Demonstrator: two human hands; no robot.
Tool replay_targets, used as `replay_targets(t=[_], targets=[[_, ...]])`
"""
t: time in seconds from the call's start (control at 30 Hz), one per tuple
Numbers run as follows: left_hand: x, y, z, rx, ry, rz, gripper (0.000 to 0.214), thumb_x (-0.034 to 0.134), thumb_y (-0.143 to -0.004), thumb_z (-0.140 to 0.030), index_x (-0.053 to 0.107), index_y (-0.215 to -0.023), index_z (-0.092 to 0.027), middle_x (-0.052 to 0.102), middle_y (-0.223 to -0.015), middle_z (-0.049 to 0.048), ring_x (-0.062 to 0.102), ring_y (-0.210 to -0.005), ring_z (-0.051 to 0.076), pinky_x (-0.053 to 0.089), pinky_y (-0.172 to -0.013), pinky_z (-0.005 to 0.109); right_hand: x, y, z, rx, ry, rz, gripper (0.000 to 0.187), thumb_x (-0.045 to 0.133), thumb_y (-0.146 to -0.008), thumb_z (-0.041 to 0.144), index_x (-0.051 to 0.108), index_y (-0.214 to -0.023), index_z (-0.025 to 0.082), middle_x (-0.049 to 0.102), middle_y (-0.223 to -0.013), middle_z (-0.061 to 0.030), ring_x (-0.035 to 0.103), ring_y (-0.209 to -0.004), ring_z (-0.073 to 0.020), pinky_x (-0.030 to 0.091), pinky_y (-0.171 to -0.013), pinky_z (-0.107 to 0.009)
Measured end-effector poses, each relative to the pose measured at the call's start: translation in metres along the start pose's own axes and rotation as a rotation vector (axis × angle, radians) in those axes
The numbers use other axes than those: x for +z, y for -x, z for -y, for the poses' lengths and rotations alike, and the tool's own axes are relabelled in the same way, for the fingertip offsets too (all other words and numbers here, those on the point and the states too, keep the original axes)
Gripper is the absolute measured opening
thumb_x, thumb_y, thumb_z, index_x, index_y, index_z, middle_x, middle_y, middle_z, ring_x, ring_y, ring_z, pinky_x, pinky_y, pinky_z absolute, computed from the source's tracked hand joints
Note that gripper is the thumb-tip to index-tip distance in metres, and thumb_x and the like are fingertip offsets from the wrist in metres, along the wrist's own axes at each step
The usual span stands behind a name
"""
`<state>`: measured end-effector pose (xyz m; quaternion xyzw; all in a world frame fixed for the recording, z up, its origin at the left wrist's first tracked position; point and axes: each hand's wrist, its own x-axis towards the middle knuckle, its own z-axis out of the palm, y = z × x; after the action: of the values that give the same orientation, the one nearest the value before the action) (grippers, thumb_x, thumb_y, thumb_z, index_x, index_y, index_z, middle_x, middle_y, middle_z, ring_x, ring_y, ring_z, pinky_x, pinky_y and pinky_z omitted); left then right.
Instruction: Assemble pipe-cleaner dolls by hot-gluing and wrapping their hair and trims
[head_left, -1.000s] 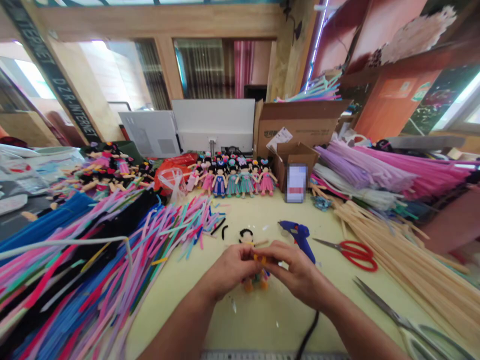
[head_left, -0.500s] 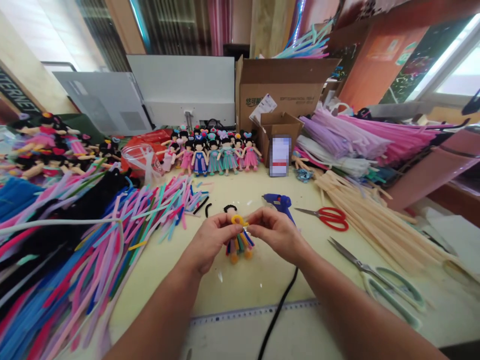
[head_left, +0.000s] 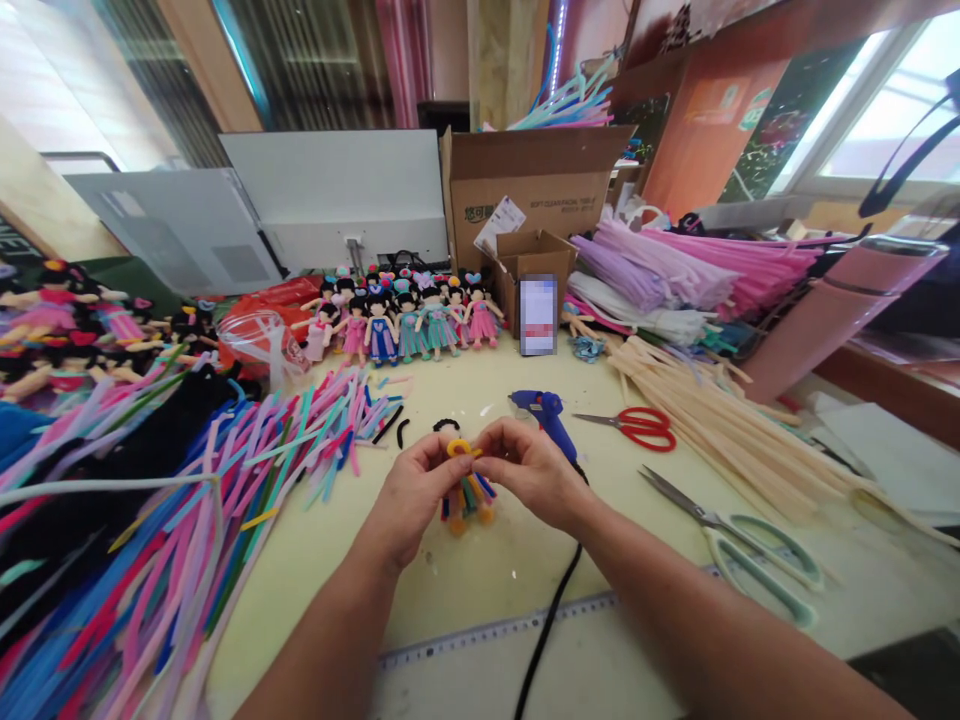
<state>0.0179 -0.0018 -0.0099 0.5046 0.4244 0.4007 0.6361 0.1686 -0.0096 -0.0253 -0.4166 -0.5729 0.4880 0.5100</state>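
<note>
Between my hands is a yellow pipe cleaner [head_left: 459,447], bent into a small loop with a short end sticking out to the right. My left hand [head_left: 414,490] pinches the loop's left and lower side between thumb and fingers. On the other side, my right hand [head_left: 529,468] has its thumb and fingers pinched together at the short end. Below the loop lies a pipe-cleaner doll [head_left: 471,498] with black hair, a skirt of coloured strips and yellow-orange feet. My hands and the loop cover its upper body.
A blue glue gun [head_left: 551,415] lies behind my right hand, its black cable running forward. Red-handled scissors [head_left: 637,428] and pale green scissors [head_left: 742,540] lie to the right. Coloured pipe cleaners [head_left: 187,530] heap on the left. Finished dolls [head_left: 382,330] stand behind, beside a phone [head_left: 538,315].
The view has turned slightly to the right, so everything sits further left. The yellow loop looks flatter and tilted. Both hands keep their pinch on it.
</note>
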Motion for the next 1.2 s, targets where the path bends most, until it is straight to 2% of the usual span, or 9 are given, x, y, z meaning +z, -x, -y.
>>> replay_targets(t=[0.17, 0.37, 0.6, 0.77, 0.9, 0.97, 1.1, 1.2], targets=[[0.002, -0.001, 0.002, -0.032, 0.143, 0.007, 0.028, 0.078, -0.064, -0.033, 0.058, -0.072, -0.017, 0.058, -0.053, -0.0053, 0.052, -0.043, 0.008, 0.035, -0.038, 0.016, 0.002, -0.002, -0.002, 0.034, -0.129, 0.008, 0.018, 0.071, -0.067, 0.026, 0.057, -0.076, 0.02, 0.06, -0.067, 0.0036, 0.056, -0.062, -0.0109, 0.045, -0.057, -0.024], [0.007, 0.001, 0.003, -0.044, 0.239, -0.028, 0.03, 0.081, -0.06, -0.033, 0.057, -0.07, -0.017, 0.053, -0.052, -0.0082, 0.046, -0.041, 0.005, 0.037, -0.04, 0.015, 0.002, -0.002, 0.0, 0.019, -0.153, -0.024, 0.015, 0.071, -0.066, 0.022, 0.061, -0.076, 0.019, 0.061, -0.067, 0.0037, 0.056, -0.063, -0.0102, 0.046, -0.06, -0.024], [0.012, 0.003, 0.005, 0.013, 0.2, -0.082, 0.027, 0.077, -0.063, -0.034, 0.056, -0.069, -0.018, 0.051, -0.052, -0.0082, 0.044, -0.041, 0.005, 0.035, -0.039, 0.016, 0.006, 0.001, 0.0, -0.004, -0.144, -0.079, 0.011, 0.068, -0.067, 0.022, 0.059, -0.072, 0.019, 0.057, -0.062, 0.0044, 0.052, -0.058, -0.0091, 0.043, -0.055, -0.022], [0.013, 0.004, 0.006, 0.034, 0.08, -0.063, 0.026, 0.074, -0.066, -0.036, 0.056, -0.07, -0.017, 0.052, -0.055, -0.0064, 0.046, -0.045, 0.006, 0.036, -0.044, 0.018, 0.001, 0.002, 0.0, -0.029, -0.023, -0.08, 0.009, 0.065, -0.068, 0.021, 0.057, -0.07, 0.019, 0.056, -0.06, 0.0043, 0.05, -0.056, -0.009, 0.04, -0.05, -0.021], [0.003, 0.003, -0.002, 0.016, -0.086, 0.013, 0.031, 0.072, -0.067, -0.042, 0.062, -0.078, -0.016, 0.06, -0.062, -0.0011, 0.052, -0.051, 0.011, 0.039, -0.049, 0.023, -0.011, -0.001, 0.004, 0.006, 0.062, -0.016, 0.008, 0.064, -0.067, 0.021, 0.057, -0.069, 0.018, 0.057, -0.06, 0.0039, 0.048, -0.055, -0.0084, 0.038, -0.05, -0.021], [-0.008, 0.001, -0.007, 0.049, -0.137, -0.048, 0.034, 0.069, -0.069, -0.046, 0.066, -0.082, -0.015, 0.063, -0.067, 0.001, 0.052, -0.055, 0.012, 0.04, -0.052, 0.023, -0.015, -0.002, 0.007, 0.041, 0.081, 0.007, 0.007, 0.062, -0.065, 0.019, 0.056, -0.067, 0.017, 0.057, -0.06, 0.0047, 0.046, -0.053, -0.0074, 0.036, -0.05, -0.021], [-0.031, -0.007, -0.011, 0.153, -0.207, -0.27, 0.033, 0.067, -0.07, -0.046, 0.07, -0.082, -0.015, 0.067, -0.077, 0.0034, 0.051, -0.061, 0.012, 0.039, -0.056, 0.023, -0.019, -0.004, 0.009, 0.113, 0.086, 0.009, 0.005, 0.059, -0.063, 0.016, 0.057, -0.067, 0.017, 0.055, -0.059, 0.0056, 0.045, -0.053, -0.0067, 0.035, -0.05, -0.02], [-0.034, -0.01, -0.009, 0.157, -0.255, -0.259, 0.029, 0.068, -0.07, -0.043, 0.072, -0.079, -0.016, 0.067, -0.072, 0.0028, 0.051, -0.059, 0.012, 0.039, -0.055, 0.023, -0.018, -0.003, 0.009, 0.144, 0.07, 0.026, 0.006, 0.059, -0.062, 0.015, 0.058, -0.068, 0.016, 0.055, -0.058, 0.0056, 0.046, -0.052, -0.0069, 0.035, -0.05, -0.021]])
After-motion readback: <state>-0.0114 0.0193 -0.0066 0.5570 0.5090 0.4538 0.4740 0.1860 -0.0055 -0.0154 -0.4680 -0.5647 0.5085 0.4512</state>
